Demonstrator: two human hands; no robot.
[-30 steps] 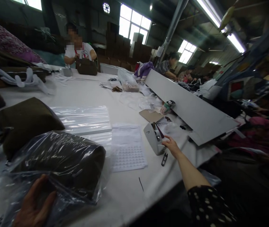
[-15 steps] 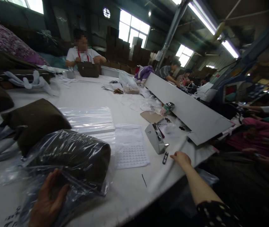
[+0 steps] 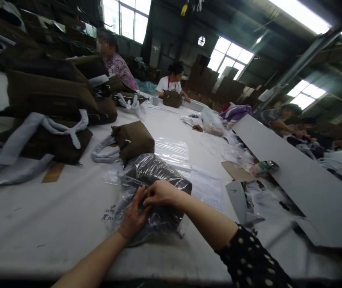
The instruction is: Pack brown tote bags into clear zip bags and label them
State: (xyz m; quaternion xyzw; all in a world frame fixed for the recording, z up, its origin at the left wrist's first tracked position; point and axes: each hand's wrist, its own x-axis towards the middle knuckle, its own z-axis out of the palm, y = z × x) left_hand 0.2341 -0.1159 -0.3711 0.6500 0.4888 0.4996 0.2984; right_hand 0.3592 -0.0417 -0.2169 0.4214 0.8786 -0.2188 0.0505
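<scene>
A dark olive bag in clear plastic [image 3: 165, 170] lies on the white table. My left hand [image 3: 135, 214] rests on the plastic at its near side, fingers spread. Right beside it, my right hand [image 3: 160, 194] is closed over the plastic, its fingertips pinched near my left fingers; what they hold is too small to make out. Behind the wrapped bag sits an unwrapped olive bag [image 3: 136, 140] with a wrapped handle. Flat clear plastic bags [image 3: 172, 152] and a printed label sheet [image 3: 208, 190] lie beyond.
Olive bags [image 3: 51, 96] are piled at the left. A tape dispenser [image 3: 237, 200], a jar [image 3: 261, 169] and a long white board [image 3: 297, 180] stand at the right. Across the table a person in white [image 3: 161, 85] handles a bag; another person [image 3: 119, 68] is at the back left.
My view has swung left. My right hand has moved from beside the tape dispenser to the wrapped bag, next to my left hand.
</scene>
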